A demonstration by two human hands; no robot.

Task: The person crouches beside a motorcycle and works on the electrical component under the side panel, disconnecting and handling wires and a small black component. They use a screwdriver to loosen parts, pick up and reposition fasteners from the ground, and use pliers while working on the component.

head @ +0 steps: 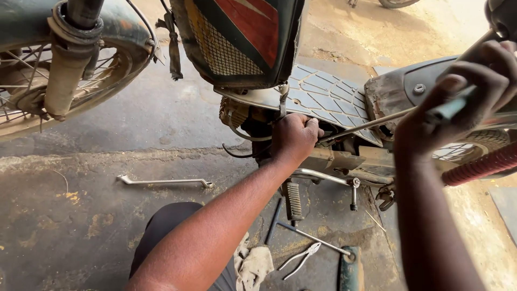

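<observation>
A scooter (328, 97) stands before me on an oily concrete floor, its grey patterned footboard facing up. My left hand (293, 137) is closed under the footboard's edge, gripping a part by the engine that I cannot make out. My right hand (466, 94) is raised at the right, wrapped around the green handle of a long screwdriver (371, 123). Its metal shaft slants down to the left and its tip disappears under the footboard right beside my left hand.
A long ring spanner (164, 182) lies on the floor at the left. Pliers (301, 257), a T-handle wrench (307, 234), a rag (253, 267) and a green tool (351, 269) lie near my knee. The front wheel (64, 70) stands upper left, a red coiled hose (479, 167) at right.
</observation>
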